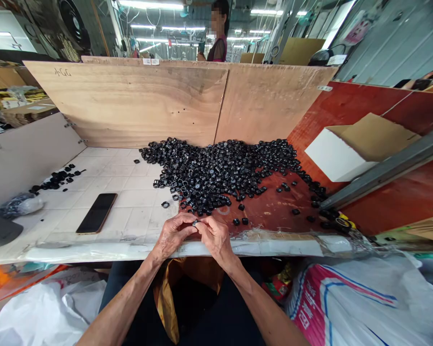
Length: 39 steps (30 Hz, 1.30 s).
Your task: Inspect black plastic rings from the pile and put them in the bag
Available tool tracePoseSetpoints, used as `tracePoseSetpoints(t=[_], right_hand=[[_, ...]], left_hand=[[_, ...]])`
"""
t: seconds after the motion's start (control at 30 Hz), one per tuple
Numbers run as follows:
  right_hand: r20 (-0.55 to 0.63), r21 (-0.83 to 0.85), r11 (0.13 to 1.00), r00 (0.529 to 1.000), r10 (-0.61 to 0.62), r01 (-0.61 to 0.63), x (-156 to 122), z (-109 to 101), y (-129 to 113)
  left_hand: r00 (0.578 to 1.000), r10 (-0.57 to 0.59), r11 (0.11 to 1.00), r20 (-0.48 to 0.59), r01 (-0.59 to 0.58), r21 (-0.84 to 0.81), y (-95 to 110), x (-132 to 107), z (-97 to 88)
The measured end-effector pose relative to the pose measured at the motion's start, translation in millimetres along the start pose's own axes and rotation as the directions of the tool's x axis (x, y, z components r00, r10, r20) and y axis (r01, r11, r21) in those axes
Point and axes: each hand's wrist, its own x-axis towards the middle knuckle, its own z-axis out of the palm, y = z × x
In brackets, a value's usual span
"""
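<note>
My left hand (pixel 173 234) and my right hand (pixel 214 235) meet at the front edge of the bench. Between their fingertips they pinch a small black part (pixel 195 223), mostly covered by the fingers. Just beyond my hands spreads a big heap of small black plastic parts (pixel 216 168), some of them ring-shaped. One loose black ring (pixel 165 204) lies on the pale surface left of the heap. A pale, clear-looking ring (pixel 223 210) rests on the red surface near my right hand.
Wooden boards (pixel 147 103) wall the back. A phone (pixel 96 213) and a smaller group of black parts (pixel 56 179) lie to the left. An open white carton (pixel 346 149) is at right. Below the edge, an open brown sack (pixel 166 307) sits between my legs. A person (pixel 218 41) is beyond the boards.
</note>
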Motion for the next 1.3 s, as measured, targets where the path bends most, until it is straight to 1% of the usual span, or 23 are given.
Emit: tracePoseSetpoints(t=[0.07,0.1,0.2,0.33,0.4,0.5,0.53,0.6,0.67,0.73,0.83,0.93,1.03,1.13,1.23,1.3], right_hand=[[-0.017,-0.108,0.993,0.999,-0.049,0.047,1.4,2.2,0.3],[-0.027,-0.126,0.991,0.998,-0.054,0.05,1.4,2.9,-0.2],[-0.057,-0.059,0.998,0.998,-0.01,0.006,-1.4,2.4,-3.4],[0.031,0.02,1.0,0.999,-0.024,0.023,-4.8,-0.3,-2.6],[0.022,-0.022,0.999,0.999,-0.024,0.025,-2.8,0.5,0.6],[-0.016,-0.143,0.989,0.999,-0.041,0.038,1.5,3.1,3.5],[-0.028,-0.147,0.989,0.999,-0.037,0.032,2.1,3.5,3.1],[-0.031,-0.091,0.996,0.999,-0.019,0.016,1.2,3.3,0.9],[-0.01,-0.047,0.999,1.0,-0.014,0.014,-1.4,1.9,-2.3],[0.026,-0.053,0.998,0.999,-0.027,0.029,-3.5,-0.1,-5.7],[0.015,-0.044,0.998,0.999,-0.033,0.034,-3.4,-3.5,-11.1],[0.031,-0.037,0.998,0.999,-0.045,0.047,-1.3,-7.3,-15.2],[0.046,-0.022,0.996,0.995,-0.087,0.088,-2.3,-11.0,-17.4],[0.064,0.009,0.993,0.991,-0.119,0.119,-10.6,-14.1,-20.0],[0.053,-0.047,0.998,0.997,-0.05,0.052,-26.8,-16.9,-24.9],[0.048,-0.053,0.997,0.998,-0.046,0.049,-40.2,-18.2,-28.9]], left_hand=[[1.0,-0.005,1.0,0.001,0.005,0.008,-0.5,0.3,0.2],[1.0,-0.014,1.0,-0.004,0.014,0.011,-0.5,0.4,0.7],[0.998,-0.067,0.998,-0.016,0.067,-0.016,0.6,-0.3,3.1],[0.988,-0.153,0.981,-0.024,0.149,-0.121,1.5,-1.0,5.1],[0.987,-0.159,0.981,-0.022,0.156,-0.115,0.9,-0.6,4.6],[0.99,-0.14,0.988,-0.031,0.138,-0.076,-1.1,-0.1,3.4],[0.989,-0.14,0.988,-0.04,0.137,-0.075,-1.9,0.0,3.3],[0.986,-0.155,0.984,-0.056,0.149,-0.096,-3.3,-0.2,3.7],[0.981,-0.182,0.976,-0.065,0.172,-0.132,-3.8,-0.5,4.5],[0.978,-0.195,0.969,-0.07,0.182,-0.167,-3.4,-0.7,5.4],[0.977,-0.206,0.958,-0.058,0.189,-0.216,-0.9,0.0,6.1],[0.972,-0.231,0.941,-0.039,0.213,-0.264,3.1,1.7,5.6],[0.971,-0.24,0.923,-0.015,0.224,-0.313,8.6,1.9,4.6],[0.968,-0.25,0.915,0.022,0.244,-0.321,16.5,-5.0,4.9],[0.957,-0.289,0.909,0.014,0.279,-0.309,26.4,-21.6,8.4],[0.941,-0.337,0.887,0.026,0.327,-0.326,32.1,-35.8,12.3]])
